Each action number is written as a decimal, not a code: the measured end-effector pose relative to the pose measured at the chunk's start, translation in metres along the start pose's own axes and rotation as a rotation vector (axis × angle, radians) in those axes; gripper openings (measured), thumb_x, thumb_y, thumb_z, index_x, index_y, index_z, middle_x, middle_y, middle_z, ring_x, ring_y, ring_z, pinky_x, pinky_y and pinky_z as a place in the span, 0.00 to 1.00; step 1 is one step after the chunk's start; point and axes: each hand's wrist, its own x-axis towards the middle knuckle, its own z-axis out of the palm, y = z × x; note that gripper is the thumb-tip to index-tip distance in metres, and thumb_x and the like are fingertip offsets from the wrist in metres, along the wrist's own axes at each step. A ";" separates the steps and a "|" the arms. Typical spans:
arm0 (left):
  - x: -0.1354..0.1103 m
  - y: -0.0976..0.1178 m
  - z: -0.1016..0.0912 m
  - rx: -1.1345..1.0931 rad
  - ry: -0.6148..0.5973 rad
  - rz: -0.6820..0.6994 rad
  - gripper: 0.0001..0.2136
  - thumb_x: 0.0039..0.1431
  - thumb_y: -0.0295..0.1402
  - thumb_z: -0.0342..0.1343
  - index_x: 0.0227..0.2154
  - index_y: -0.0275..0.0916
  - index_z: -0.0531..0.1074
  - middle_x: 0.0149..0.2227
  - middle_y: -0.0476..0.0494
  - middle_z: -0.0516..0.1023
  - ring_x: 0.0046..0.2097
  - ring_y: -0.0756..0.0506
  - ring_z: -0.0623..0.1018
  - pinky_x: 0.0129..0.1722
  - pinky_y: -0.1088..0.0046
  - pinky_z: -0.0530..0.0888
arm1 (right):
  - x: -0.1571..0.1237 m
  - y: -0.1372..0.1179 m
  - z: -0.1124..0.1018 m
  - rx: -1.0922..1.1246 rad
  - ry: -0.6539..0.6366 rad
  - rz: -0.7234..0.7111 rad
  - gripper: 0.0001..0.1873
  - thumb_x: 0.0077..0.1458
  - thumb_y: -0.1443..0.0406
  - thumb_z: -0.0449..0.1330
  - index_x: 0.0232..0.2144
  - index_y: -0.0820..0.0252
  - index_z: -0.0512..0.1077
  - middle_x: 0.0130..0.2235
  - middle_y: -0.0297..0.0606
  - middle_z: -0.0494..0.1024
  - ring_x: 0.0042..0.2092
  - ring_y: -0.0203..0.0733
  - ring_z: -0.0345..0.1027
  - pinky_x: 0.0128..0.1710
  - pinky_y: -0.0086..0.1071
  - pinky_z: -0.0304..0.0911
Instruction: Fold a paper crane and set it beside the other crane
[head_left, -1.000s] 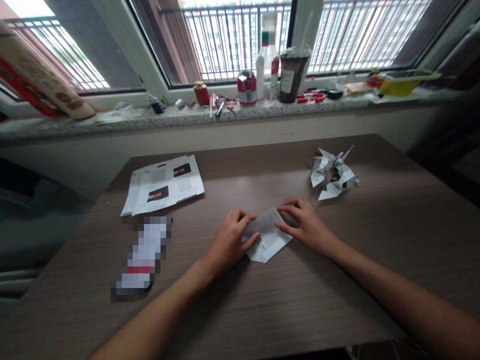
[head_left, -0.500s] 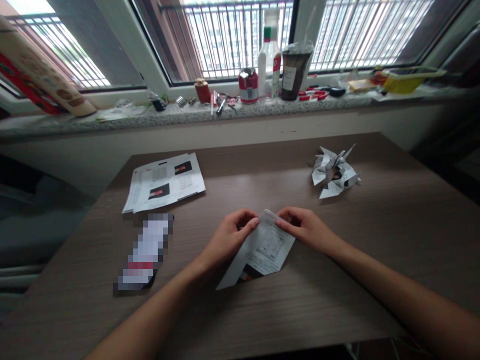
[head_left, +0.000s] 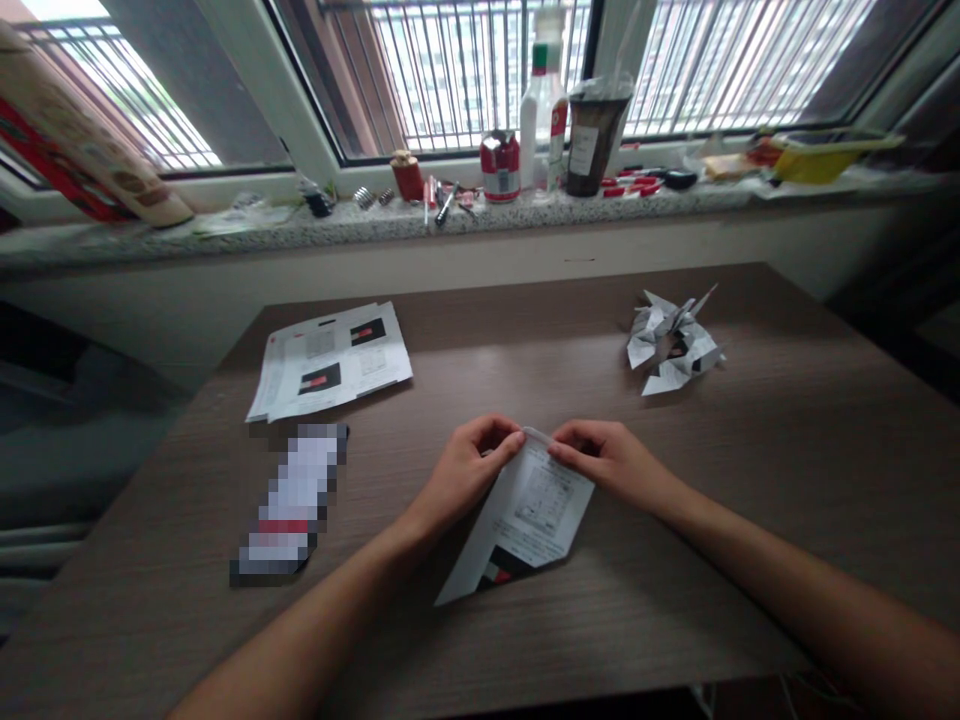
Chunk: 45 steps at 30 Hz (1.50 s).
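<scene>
A folded sheet of printed paper [head_left: 536,505] is held over the near middle of the table. My left hand [head_left: 480,460] pinches its upper left edge between thumb and fingers. On the other side of the top corner, my right hand [head_left: 596,450] grips the upper right edge the same way. Between the two thumbs the top corner looks slightly bent over. The paper's long point hangs down toward the lower left, with a black and red printed patch near its bottom edge.
Printed sheets [head_left: 330,365] lie stacked at the table's far left, with a blurred-out phone [head_left: 292,500] nearer me. Folded paper pieces [head_left: 671,345] sit at the far right of the brown table [head_left: 510,340]. A can [head_left: 500,168], bottle and cup [head_left: 596,140] line the windowsill.
The paper's top corner has bent over between my thumbs, and its lower point has dropped a little toward me. My hands have drawn slightly closer together.
</scene>
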 end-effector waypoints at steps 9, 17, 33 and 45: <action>0.002 -0.003 0.000 -0.054 -0.014 -0.009 0.13 0.67 0.44 0.61 0.39 0.37 0.77 0.36 0.44 0.79 0.36 0.46 0.76 0.35 0.72 0.72 | 0.001 0.005 0.002 -0.013 -0.002 -0.008 0.17 0.65 0.52 0.61 0.38 0.58 0.80 0.34 0.37 0.81 0.35 0.41 0.73 0.33 0.32 0.66; 0.004 -0.007 -0.001 -0.018 0.029 0.015 0.12 0.67 0.43 0.60 0.37 0.38 0.76 0.35 0.45 0.79 0.35 0.47 0.76 0.34 0.73 0.72 | 0.002 -0.002 0.002 -0.032 0.001 0.001 0.16 0.65 0.53 0.62 0.38 0.58 0.80 0.35 0.37 0.82 0.36 0.41 0.75 0.35 0.33 0.67; 0.016 -0.023 -0.019 0.514 0.179 0.217 0.05 0.68 0.30 0.59 0.34 0.39 0.76 0.34 0.48 0.80 0.36 0.46 0.78 0.37 0.70 0.71 | -0.001 0.023 0.001 -0.740 -0.057 -0.537 0.26 0.71 0.61 0.57 0.68 0.55 0.63 0.68 0.48 0.68 0.66 0.53 0.64 0.65 0.52 0.64; 0.020 -0.027 -0.023 0.609 0.152 0.221 0.05 0.67 0.31 0.58 0.34 0.39 0.75 0.36 0.45 0.77 0.39 0.44 0.75 0.40 0.67 0.71 | -0.003 0.022 0.013 -0.843 -0.161 -0.494 0.33 0.72 0.60 0.53 0.74 0.57 0.51 0.73 0.44 0.55 0.73 0.51 0.52 0.72 0.50 0.52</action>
